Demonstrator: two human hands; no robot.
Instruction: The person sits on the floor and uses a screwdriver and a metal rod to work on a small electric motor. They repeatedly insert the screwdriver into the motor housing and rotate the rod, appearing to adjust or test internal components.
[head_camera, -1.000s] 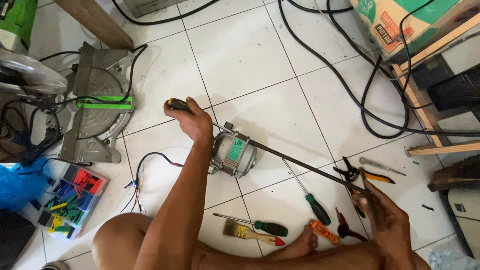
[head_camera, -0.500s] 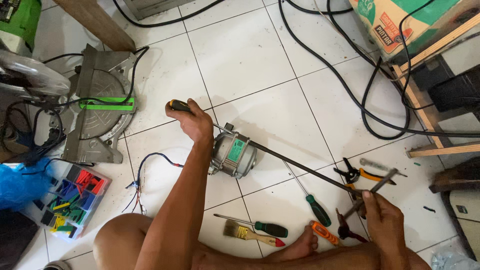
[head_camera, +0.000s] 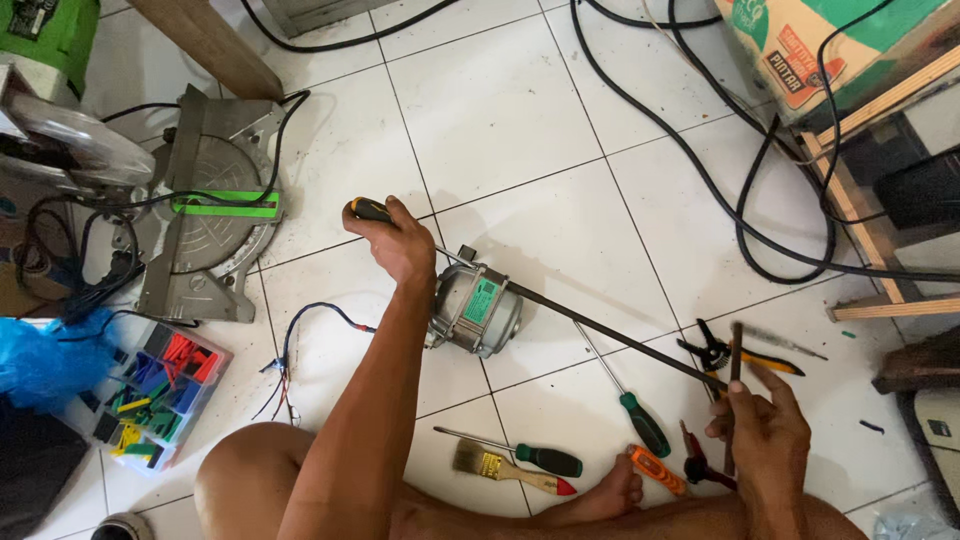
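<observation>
I sit on a white tiled floor with a small grey electric motor (head_camera: 476, 308) in front of me, its long dark shaft (head_camera: 610, 336) pointing right. My left hand (head_camera: 398, 242) grips a screwdriver with a black and orange handle (head_camera: 368, 209), its blade reaching to the motor's left end. My right hand (head_camera: 764, 428) holds a thin dark metal rod (head_camera: 735, 352) upright, just past the shaft's tip. Loose wires (head_camera: 300, 350) trail from the motor towards my knee.
Tools lie near my foot: a green-handled screwdriver (head_camera: 640, 420), another screwdriver (head_camera: 545, 459), a paintbrush (head_camera: 500, 468), an orange tool (head_camera: 658, 470), pliers (head_camera: 720, 352). A mitre saw (head_camera: 205, 225) and a parts box (head_camera: 150, 392) stand left; black cables (head_camera: 740, 215) and a wooden frame (head_camera: 860, 215) are right.
My right hand has picked the thin rod up off the floor and raised it upright. My left hand and the screwdriver have stayed at the motor.
</observation>
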